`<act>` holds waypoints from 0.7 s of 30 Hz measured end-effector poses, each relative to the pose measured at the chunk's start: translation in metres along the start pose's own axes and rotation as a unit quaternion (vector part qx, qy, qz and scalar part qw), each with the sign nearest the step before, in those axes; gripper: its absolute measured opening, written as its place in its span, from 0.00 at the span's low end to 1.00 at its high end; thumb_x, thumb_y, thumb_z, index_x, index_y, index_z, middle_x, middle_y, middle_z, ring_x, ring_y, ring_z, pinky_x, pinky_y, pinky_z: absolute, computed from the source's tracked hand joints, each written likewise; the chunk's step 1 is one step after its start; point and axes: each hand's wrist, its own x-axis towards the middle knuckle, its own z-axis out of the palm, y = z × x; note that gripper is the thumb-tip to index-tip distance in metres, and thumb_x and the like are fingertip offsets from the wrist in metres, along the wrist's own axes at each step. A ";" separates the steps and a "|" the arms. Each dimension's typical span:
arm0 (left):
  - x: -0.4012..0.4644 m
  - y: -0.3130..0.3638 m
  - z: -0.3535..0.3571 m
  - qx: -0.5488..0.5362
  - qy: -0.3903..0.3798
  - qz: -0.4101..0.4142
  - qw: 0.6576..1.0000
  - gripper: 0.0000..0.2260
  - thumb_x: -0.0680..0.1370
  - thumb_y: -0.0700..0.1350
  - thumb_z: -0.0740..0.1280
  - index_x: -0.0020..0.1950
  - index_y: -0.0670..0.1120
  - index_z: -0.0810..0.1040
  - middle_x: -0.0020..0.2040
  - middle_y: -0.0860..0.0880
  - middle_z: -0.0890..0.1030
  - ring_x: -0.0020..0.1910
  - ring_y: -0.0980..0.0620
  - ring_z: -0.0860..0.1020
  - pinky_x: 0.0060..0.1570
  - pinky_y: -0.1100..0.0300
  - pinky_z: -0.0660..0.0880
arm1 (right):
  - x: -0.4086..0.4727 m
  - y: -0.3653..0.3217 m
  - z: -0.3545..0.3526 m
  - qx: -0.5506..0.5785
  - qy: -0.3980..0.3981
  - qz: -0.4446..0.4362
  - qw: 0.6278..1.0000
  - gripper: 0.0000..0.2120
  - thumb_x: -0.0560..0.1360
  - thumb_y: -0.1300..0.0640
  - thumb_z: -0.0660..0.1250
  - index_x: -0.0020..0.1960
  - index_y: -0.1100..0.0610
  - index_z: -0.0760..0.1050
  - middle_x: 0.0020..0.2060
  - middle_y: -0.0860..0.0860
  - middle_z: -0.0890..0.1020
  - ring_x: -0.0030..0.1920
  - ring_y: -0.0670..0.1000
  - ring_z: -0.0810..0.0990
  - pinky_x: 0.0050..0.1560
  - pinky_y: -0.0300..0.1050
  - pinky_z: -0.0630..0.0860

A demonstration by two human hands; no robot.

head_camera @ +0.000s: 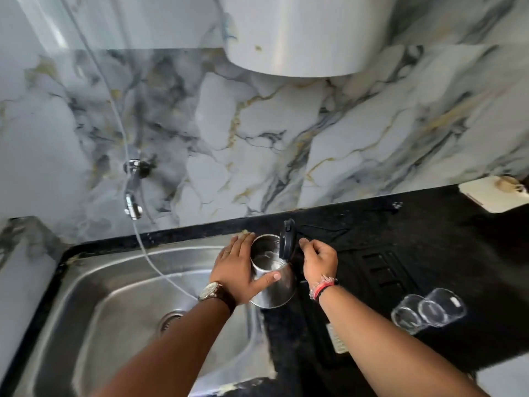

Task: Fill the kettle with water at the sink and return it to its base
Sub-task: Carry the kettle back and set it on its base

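Note:
A steel kettle [279,290] stands at the sink's right rim, its black lid [287,239] flipped up and the inside showing. My left hand [239,270] wraps around the kettle's left side, thumb across the front. My right hand [319,260] grips the black handle on the kettle's right side, which it mostly hides. The steel sink [94,287] lies to the left, with its drain [169,319] near the middle. A chrome tap [133,193] juts from the marble wall above the sink's far left. I cannot see the kettle's base.
A thin clear hose [156,267] runs from the tap area down into the sink. A black ribbed mat [400,253] covers the counter to the right. Three clear glasses [429,310] lie on it. A white appliance [306,32] hangs overhead. A white object [492,196] sits far right.

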 end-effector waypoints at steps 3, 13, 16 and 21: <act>0.012 0.055 0.032 -0.041 -0.008 -0.015 0.999 0.52 0.69 0.81 0.59 0.81 0.47 0.58 0.79 0.44 0.65 0.78 0.42 0.62 0.75 0.45 0.64 | 0.028 0.011 -0.056 -0.020 0.012 -0.006 1.000 0.22 0.69 0.40 0.69 0.26 0.52 0.67 0.19 0.43 0.65 0.24 0.44 0.62 0.27 0.42 0.61; 0.055 0.174 0.116 -0.092 -0.066 -0.072 0.991 0.55 0.65 0.82 0.63 0.81 0.51 0.55 0.80 0.48 0.64 0.70 0.45 0.74 0.64 0.50 0.75 | 0.115 0.065 -0.175 -0.032 -0.037 -0.003 0.999 0.21 0.70 0.39 0.68 0.26 0.51 0.67 0.19 0.42 0.66 0.24 0.44 0.64 0.27 0.40 0.60; 0.059 0.184 0.128 -0.086 -0.067 -0.087 0.990 0.54 0.65 0.82 0.64 0.81 0.51 0.55 0.79 0.49 0.64 0.69 0.46 0.75 0.62 0.50 0.76 | 0.128 0.076 -0.182 -0.035 -0.059 0.000 0.998 0.21 0.70 0.39 0.68 0.25 0.49 0.68 0.19 0.42 0.67 0.24 0.44 0.64 0.28 0.43 0.61; 0.061 0.186 0.132 -0.070 -0.065 -0.106 0.990 0.54 0.65 0.82 0.64 0.81 0.53 0.55 0.79 0.50 0.65 0.69 0.46 0.75 0.63 0.51 0.75 | 0.134 0.087 -0.179 -0.015 -0.082 0.013 0.996 0.22 0.70 0.40 0.68 0.28 0.54 0.67 0.20 0.43 0.66 0.26 0.44 0.63 0.30 0.46 0.62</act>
